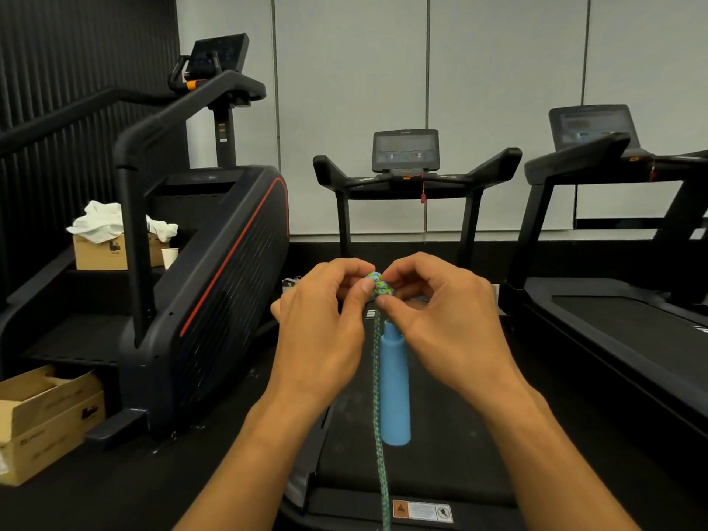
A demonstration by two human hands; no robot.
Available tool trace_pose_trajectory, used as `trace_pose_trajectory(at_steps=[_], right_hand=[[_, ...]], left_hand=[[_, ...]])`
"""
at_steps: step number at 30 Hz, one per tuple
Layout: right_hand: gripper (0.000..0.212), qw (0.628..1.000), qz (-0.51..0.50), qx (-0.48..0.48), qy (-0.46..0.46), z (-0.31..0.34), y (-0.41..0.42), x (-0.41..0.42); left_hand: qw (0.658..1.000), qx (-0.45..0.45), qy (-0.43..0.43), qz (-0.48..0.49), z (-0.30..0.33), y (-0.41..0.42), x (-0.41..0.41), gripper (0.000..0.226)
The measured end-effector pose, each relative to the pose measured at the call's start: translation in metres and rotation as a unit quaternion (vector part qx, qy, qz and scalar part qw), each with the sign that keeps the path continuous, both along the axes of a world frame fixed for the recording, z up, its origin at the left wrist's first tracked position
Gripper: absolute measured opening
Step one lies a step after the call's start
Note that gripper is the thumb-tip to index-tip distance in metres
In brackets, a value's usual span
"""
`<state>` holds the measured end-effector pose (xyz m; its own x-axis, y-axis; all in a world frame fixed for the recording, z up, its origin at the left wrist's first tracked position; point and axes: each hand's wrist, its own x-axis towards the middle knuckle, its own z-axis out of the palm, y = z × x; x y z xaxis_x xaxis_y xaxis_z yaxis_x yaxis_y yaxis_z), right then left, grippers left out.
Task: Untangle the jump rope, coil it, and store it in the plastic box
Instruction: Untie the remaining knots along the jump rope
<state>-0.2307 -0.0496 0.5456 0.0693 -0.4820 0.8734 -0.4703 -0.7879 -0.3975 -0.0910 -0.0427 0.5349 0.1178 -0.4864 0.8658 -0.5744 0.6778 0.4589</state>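
Head view, both hands (383, 320) pinching knotted green-blue braided jump rope (377, 289), blue handle (394, 385) dangling

No lettering is legible: the treadmill's warning label (422, 510) and cardboard box (49, 423) prints are blurred.

Dim, even indoor light; soft focus, wide-angle bending at edges.

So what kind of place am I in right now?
Most likely a gym: a treadmill stands straight ahead, another treadmill on the right, and a stair climber on the left. Both hands pick at a knotted jump rope.
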Motion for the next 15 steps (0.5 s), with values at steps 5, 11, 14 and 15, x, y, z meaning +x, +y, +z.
trace_pose_trajectory(at_steps=[5, 11, 14, 15], right_hand=[[0.016, 1.000, 0.003, -0.007, 0.018, 0.0000, 0.0005, -0.0027], [0.019, 0.999, 0.012, -0.021, 0.029, -0.0011, -0.0001, -0.0042], [0.021, 1.000, 0.019, -0.019, 0.016, -0.0001, -0.0008, -0.0073], [0.021, 1.000, 0.019, -0.021, 0.011, 0.0000, -0.0009, -0.0076]], left_hand=[[1.000, 0.012, -0.010, 0.009, 0.0001, 0.0013, -0.0027, 0.014], [0.999, 0.041, 0.015, -0.013, 0.0007, 0.0023, -0.0051, 0.021], [0.999, 0.033, 0.004, -0.010, 0.0017, 0.0021, -0.0045, 0.022], [1.000, 0.029, 0.005, -0.009, 0.0021, 0.0023, -0.0043, 0.021]])
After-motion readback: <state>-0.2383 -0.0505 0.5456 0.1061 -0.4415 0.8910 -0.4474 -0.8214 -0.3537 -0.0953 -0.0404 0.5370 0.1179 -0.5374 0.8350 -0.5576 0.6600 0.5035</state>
